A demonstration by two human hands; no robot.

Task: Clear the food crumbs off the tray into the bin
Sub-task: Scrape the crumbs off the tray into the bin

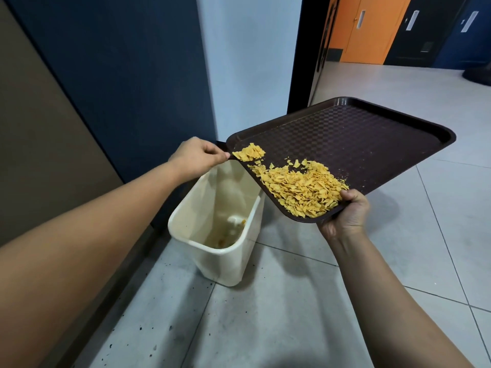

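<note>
A dark brown tray point(358, 139) is held tilted over a cream plastic bin point(225, 251) on the floor. Yellow food crumbs point(303, 187) are heaped at the tray's low near corner, with a smaller clump near its left corner. My left hand point(196, 158) pinches the tray's left corner. My right hand point(345, 216) grips the near edge from below, thumb on the rim beside the crumbs. The tray's lower edge overhangs the bin's open top. A few crumbs and a white scrap lie at the bin's bottom.
The bin stands on grey floor tiles point(292, 301) against a dark blue wall point(119, 75). A white pillar point(247, 62) rises behind it. An open doorway at the right leads to a corridor with an orange door point(372, 27).
</note>
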